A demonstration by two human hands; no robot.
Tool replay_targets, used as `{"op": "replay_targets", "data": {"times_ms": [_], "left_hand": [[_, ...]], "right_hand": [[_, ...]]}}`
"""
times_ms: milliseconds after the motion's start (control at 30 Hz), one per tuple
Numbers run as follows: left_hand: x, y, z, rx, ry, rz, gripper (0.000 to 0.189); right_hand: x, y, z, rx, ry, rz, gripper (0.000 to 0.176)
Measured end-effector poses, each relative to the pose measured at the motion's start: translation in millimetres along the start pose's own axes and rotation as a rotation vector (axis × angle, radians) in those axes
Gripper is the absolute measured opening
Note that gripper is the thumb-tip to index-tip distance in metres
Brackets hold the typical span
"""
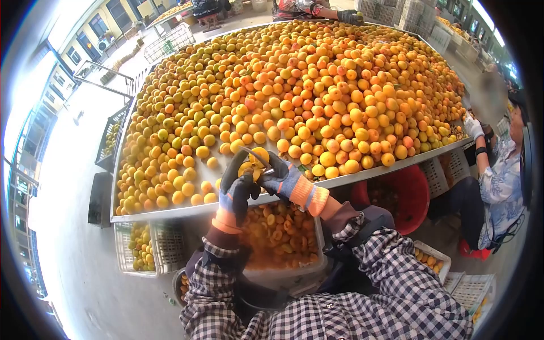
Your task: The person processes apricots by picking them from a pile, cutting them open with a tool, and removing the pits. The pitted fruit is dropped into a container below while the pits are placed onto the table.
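Note:
Both my hands wear dark-palmed gloves with orange cuffs and meet at the near edge of a metal table (pixel 226 208) heaped with apricots (pixel 334 85). My left hand (pixel 237 184) is closed round a yellow-orange apricot (pixel 260 156) that looks partly opened. Against the fruit, my right hand (pixel 279 177) is closed too; a thin, dark, blade-like thing shows between the hands, but its grip is partly hidden. Below them stands a white tub holding halved apricots (pixel 280 235).
A red basin (pixel 405 198) stands under the table's right side, near a seated co-worker (pixel 501 175). A white crate (pixel 168 246) with apricots is at lower left. Another crate (pixel 432 262) lies at lower right. Across the table is another worker's gloved hand (pixel 348 16).

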State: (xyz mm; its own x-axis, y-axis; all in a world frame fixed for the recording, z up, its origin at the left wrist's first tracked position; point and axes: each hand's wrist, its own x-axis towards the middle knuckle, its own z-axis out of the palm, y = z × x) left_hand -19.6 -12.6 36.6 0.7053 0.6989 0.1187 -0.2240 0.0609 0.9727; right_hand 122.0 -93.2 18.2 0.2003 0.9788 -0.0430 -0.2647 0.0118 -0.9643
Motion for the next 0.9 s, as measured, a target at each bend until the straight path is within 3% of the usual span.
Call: {"op": "replay_targets", "data": {"times_ms": [67,167,233,300,333,367,433,467,567,700,900], "left_hand": [[1.6,3.2,-0.8,-0.146,0.009,-0.091,0.05],[0.7,13.0,0.7,-0.011,0.068,-0.116,0.05],[4.2,-14.5,-30.7,0.133,-0.007,-0.002,0.045],[6.6,-11.1,-33.7,0.356,-0.069,0.178,0.04],[4.1,9.6,-19.9,0.068,-0.039,0.037,0.027],[1.4,17.3,-15.4,0.066,-0.04,0.035,0.027],[-2.1,22.5,-9.8,0.123,-0.089,-0.064,0.033],[-1.9,18.3,-5.6,-0.102,-0.066,-0.188,0.04],[-1.9,-2.0,4.6,-0.021,-0.143,-0.167,0.04],[-9.9,-3.3,25.8,-0.003,-0.176,-0.253,0.038],[-11.7,-0.2,33.8,-0.1,-0.212,-0.335,0.04]], "right_hand": [[0.0,-1.4,-4.6,-0.001,0.018,-0.034,0.055],[-0.8,1.7,-9.5,0.062,0.031,-0.176,0.054],[-17.6,-24.1,-11.3,-0.106,-0.2,-0.08,0.054],[-23.3,-30.2,-12.1,-0.388,-0.412,-0.234,0.061],[-27.9,-40.2,-15.2,-0.458,-0.393,-0.172,0.056],[-31.2,-51.2,-19.4,-0.528,-0.372,-0.108,0.051],[-23.1,-48.5,-31.1,-0.322,-0.214,-0.171,0.033],[-19.7,-46.3,-32.5,-0.213,-0.082,-0.319,0.018],[-14.6,-49.0,-22.8,0.156,0.257,-0.496,0.014],[-12.6,-59.3,-8.6,0.354,0.266,-0.599,0.013],[-4.1,-58.9,-2.8,0.298,0.247,-0.759,0.014]]}}
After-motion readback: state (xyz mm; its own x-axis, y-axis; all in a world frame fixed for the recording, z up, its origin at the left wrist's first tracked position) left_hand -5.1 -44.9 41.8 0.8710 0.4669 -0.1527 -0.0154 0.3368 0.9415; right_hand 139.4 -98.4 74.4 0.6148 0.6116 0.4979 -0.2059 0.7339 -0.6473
